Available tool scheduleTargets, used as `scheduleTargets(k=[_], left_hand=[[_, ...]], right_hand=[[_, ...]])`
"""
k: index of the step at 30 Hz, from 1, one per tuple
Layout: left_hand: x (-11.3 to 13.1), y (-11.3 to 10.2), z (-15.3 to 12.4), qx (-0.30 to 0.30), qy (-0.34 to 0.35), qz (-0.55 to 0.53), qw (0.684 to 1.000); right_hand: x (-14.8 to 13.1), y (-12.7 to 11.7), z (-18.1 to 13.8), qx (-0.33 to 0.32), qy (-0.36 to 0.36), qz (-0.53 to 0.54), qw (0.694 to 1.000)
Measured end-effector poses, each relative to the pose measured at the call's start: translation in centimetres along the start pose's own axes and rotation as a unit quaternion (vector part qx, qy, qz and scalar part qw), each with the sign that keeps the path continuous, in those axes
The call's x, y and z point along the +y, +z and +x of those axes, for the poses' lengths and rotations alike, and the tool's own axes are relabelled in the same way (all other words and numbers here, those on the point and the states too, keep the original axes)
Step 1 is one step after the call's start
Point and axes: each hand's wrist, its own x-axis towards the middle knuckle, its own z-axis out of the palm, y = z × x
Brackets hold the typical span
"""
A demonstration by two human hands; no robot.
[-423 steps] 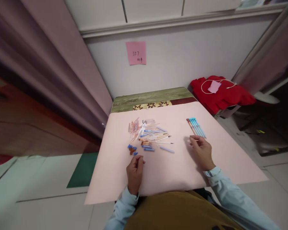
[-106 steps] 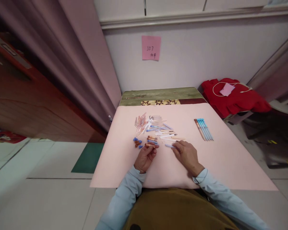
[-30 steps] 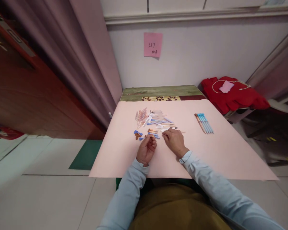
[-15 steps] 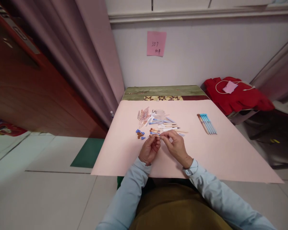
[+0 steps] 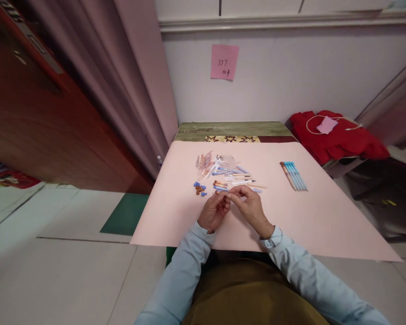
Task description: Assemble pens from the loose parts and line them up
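My left hand is closed, its fingertips pinching a small orange-brown pen part that my fingers mostly hide. Meeting it from the right, my right hand pinches with thumb and forefinger at the same spot; what lies in that pinch is too small to make out. Just beyond my fingertips lie short blue and orange pen pieces. Left of my hands is a small heap of blue and brown caps. Behind are loose blue pen barrels, thin refills and clear pinkish parts.
A row of blue pens with a brown one lies at the right of the pink-covered table. Behind the table, a pink note is on the wall. Red cloth with a white cable is beyond the right edge.
My hands stay together in almost the same place. The orange-brown piece is more covered by my fingers now. The whole view has shifted slightly.
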Motion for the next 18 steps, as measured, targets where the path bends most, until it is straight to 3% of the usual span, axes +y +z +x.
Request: scheduleTargets(k=[3, 6, 13, 15, 18], left_hand=[[0.0, -0.1, -0.1, -0.007, -0.009, 0.012, 1.0], [0.0, -0.1, -0.2, -0.011, -0.023, 0.019, 0.999], [0.3, -0.3, 0.4, 0.037, 0.012, -0.012, 0.999], [0.5, -0.3, 0.5, 0.058, 0.023, -0.024, 0.998], [0.6, -0.2, 0.6, 0.074, 0.033, -0.023, 0.996]], right_hand=[[0.5, 0.1, 0.1, -0.03, 0.107, 0.121, 0.986], [0.6, 0.3, 0.0, -0.063, 0.146, 0.149, 0.976], [0.5, 0.2, -1.4, -0.022, 0.042, -0.01, 0.999], [1.0, -0.9, -1.6, -0.015, 0.022, -0.076, 0.997], [2.2, -3.8, -1.2, 0.048, -0.005, -0.172, 0.984]])
